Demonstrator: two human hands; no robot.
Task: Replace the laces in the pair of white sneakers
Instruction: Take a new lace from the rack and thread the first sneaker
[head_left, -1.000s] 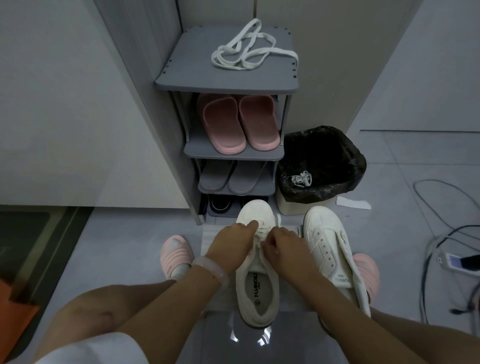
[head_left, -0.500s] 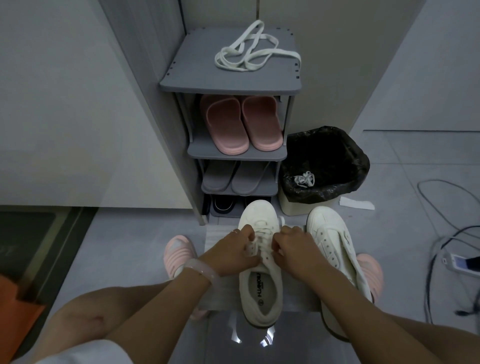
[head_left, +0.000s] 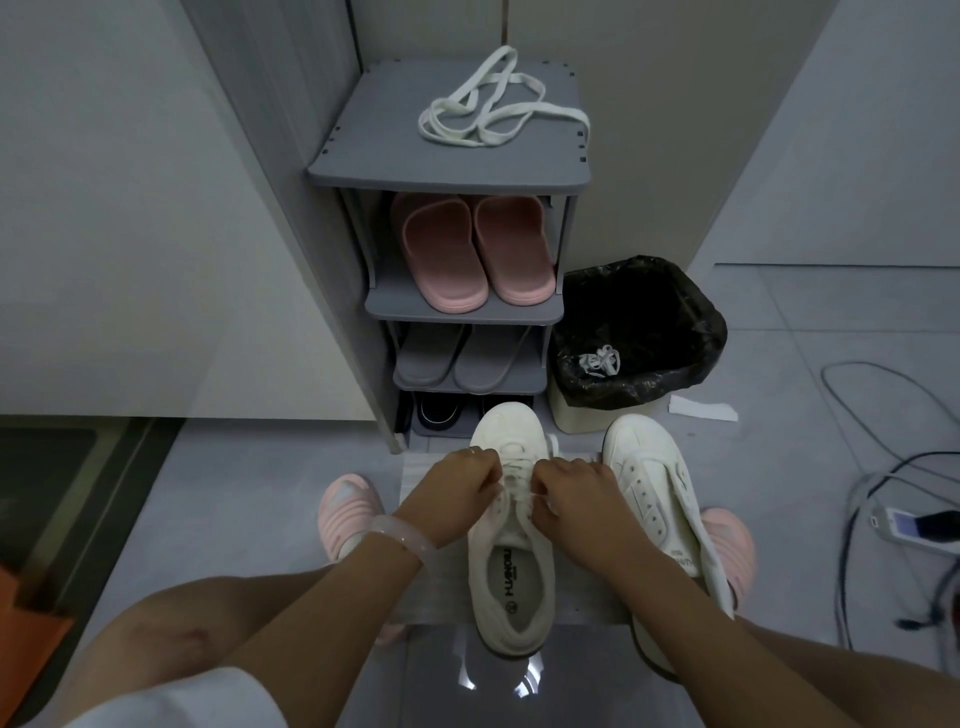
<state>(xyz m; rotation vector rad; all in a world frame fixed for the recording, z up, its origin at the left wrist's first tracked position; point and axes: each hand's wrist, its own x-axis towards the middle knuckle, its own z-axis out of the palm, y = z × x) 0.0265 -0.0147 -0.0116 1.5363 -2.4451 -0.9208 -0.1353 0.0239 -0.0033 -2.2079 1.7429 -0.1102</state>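
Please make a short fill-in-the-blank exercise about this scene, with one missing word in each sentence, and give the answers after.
1. The loose white shoelace lies on the ____ shelf of the grey plastic shoe rack.
2. The pair of pink rubber slippers stands one shelf ____ it.
3. The bunched white lace lies inside the bin lined with a ____ plastic bag.
4. The left hand and right hand pinch the lace of the white sneaker that has its lace ____.

Answers: top; below; black; in

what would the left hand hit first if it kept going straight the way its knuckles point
Probably the right hand. The left hand points across the laced sneaker toward it, with only a narrow gap of lace between them. Depth is unclear, so it might pass slightly above.
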